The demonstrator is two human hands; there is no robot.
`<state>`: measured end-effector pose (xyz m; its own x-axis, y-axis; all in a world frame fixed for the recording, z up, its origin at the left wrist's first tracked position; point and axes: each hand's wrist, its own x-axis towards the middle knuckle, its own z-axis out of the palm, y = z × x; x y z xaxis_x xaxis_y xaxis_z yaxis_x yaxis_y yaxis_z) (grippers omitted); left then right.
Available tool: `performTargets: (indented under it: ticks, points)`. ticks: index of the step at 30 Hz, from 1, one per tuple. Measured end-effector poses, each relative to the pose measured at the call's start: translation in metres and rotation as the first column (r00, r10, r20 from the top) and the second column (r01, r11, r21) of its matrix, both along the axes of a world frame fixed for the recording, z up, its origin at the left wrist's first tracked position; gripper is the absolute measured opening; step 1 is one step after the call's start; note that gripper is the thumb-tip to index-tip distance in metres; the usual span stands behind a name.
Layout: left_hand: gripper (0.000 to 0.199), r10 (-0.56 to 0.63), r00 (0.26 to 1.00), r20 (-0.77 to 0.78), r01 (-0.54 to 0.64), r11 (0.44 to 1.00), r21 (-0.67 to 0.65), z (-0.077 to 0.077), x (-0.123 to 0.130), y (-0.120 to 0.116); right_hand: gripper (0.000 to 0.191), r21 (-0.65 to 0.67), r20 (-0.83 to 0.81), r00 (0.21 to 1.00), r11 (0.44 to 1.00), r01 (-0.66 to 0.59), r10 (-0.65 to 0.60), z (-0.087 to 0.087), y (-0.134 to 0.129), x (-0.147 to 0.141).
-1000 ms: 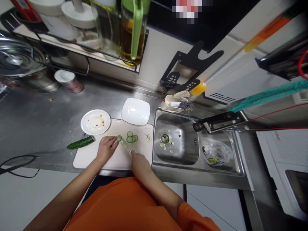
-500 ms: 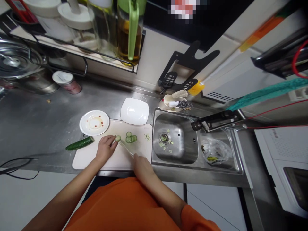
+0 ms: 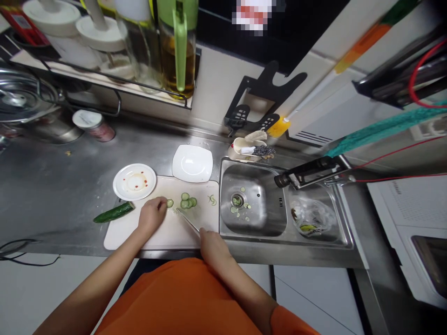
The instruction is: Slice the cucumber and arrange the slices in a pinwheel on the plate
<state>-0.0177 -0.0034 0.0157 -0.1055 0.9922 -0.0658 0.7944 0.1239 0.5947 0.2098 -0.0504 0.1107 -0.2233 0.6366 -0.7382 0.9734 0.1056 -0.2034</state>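
Green cucumber piece beside left hand; knife in right hand

A steel counter runs beneath a pale wall

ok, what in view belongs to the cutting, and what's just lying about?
Belongs, by the look of it:
knife, in the right hand
cucumber slice, by the left hand
cucumber pile
long cucumber piece
cutting board

Probably just lying about:
stained round plate
pink can
plastic bag

Square plate: could be either.
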Motion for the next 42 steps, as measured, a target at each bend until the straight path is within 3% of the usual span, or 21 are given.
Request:
performTargets:
  ticks: [6, 12, 15, 19, 23, 31, 38, 42]
  points:
    - [0.028, 0.078, 0.976, -0.201, -0.102, 0.989, -0.111, 0.014, -0.012, 0.011, 0.034, 0.005, -0.003, 1.0, 1.0, -0.011, 0.011, 0.0, 0.001, 0.002]
    - [0.034, 0.043, 0.909, -0.415, -0.119, 0.98, -0.159, 0.017, -0.017, 0.01, 0.037, 0.0, -0.012, 1.0, 1.0, -0.012, 0.012, 0.001, 0.002, 0.003]
    - [0.033, 0.04, 0.944, -0.329, -0.066, 0.995, -0.071, 0.013, -0.012, 0.009, 0.037, 0.021, -0.013, 1.0, 1.0, -0.015, 0.016, -0.001, 0.001, 0.004]
    - [0.034, -0.136, 0.99, -0.039, 0.138, 0.989, 0.053, 0.004, 0.007, 0.02, 0.037, 0.058, -0.015, 1.0, 0.998, -0.026, 0.027, -0.004, -0.001, 0.006]
    - [0.036, -0.226, 0.973, 0.037, 0.227, 0.974, -0.003, -0.004, 0.029, 0.034, 0.034, 0.05, -0.01, 0.999, 0.998, -0.029, 0.03, -0.003, 0.0, 0.005]
    - [0.025, -0.214, 0.974, 0.08, 0.219, 0.973, -0.068, -0.004, 0.038, 0.044, 0.034, 0.039, -0.019, 1.0, 0.999, -0.023, 0.023, -0.002, 0.0, 0.005]
    - [0.014, -0.166, 0.977, 0.13, 0.183, 0.975, -0.126, 0.009, 0.043, 0.047, 0.033, 0.037, -0.016, 0.999, 0.999, -0.038, 0.039, -0.001, 0.001, 0.005]
    - [0.018, -0.1, 0.974, 0.204, 0.138, 0.974, -0.177, 0.016, 0.034, 0.044, 0.033, 0.033, -0.02, 0.999, 0.999, -0.029, 0.029, -0.001, 0.001, 0.006]
